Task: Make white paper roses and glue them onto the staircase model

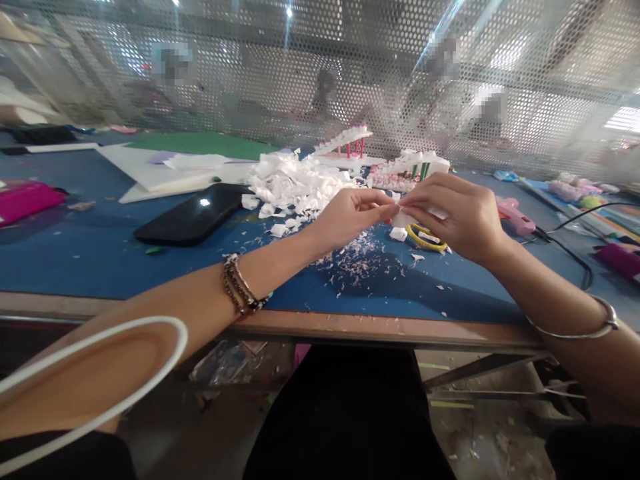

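Above the blue tabletop, my left hand and my right hand meet with their fingertips pinched together. Between them is a small white paper piece, mostly covered by the fingers. Under my right hand lies a yellow loop, perhaps a scissors handle; the rest of it is hidden. A heap of torn white scraps sits just beyond my left hand. Fine white shreds are scattered on the table below both hands.
A black phone lies left of the heap, before white sheets and a green sheet. Behind stand two small white models. At right are a pink glue gun and black cable. A white cable loops over my left forearm.
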### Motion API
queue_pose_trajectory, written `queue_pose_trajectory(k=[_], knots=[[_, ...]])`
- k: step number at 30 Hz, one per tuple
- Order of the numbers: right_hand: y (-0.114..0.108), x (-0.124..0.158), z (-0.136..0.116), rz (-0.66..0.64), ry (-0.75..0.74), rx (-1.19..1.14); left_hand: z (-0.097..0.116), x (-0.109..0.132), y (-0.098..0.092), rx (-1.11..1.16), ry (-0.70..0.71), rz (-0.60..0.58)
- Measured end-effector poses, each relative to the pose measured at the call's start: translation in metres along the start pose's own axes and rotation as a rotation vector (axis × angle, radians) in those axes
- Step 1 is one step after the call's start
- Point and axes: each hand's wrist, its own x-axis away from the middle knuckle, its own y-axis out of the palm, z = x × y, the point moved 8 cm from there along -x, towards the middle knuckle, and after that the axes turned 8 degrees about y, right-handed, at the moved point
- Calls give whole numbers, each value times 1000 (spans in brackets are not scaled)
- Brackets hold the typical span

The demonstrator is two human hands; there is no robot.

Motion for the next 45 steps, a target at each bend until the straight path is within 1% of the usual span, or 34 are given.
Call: queue_pose_trajectory(k=[3, 5, 10, 15, 18, 20, 25, 29, 32, 34, 37, 41, 43, 45], knots=[[2, -1, 1, -15, 3, 31, -1, 0, 3, -31, 16, -42], [3, -2, 3, -17, 5, 41, 1, 0, 2, -75, 38, -43], [4, -4, 10, 23, 56, 0, 15, 1, 1, -190, 144, 18], [-1, -2, 9, 128, 114, -9, 32, 6, 0, -263, 233, 101], [-1, -1, 10, 154, 151, -57, 33, 6, 1, -277, 257, 107], [0, 0, 14, 150, 183, -127, 30, 5, 0, -251, 250, 110], [2, -1, 23, 128, 227, -273, 21, 3, -5, -130, 188, 162], [5, -1, 26, 112, 284, -357, 18, 2, -4, -66, 138, 138], [9, 1, 26, 122, 314, -401, 13, 1, -4, -19, 115, 133], [11, 2, 25, 147, 306, -424, 9, 1, -4, 20, 115, 128], [10, 3, 19, 189, 256, -422, 4, 1, -4, 80, 115, 146], [8, 3, 14, 198, 184, -368, -3, 4, -4, 141, 29, 193], [8, 2, 14, 187, 169, -362, -1, 5, -3, 151, 27, 190], [8, 2, 16, 184, 167, -380, 5, 5, -2, 130, 65, 172]])
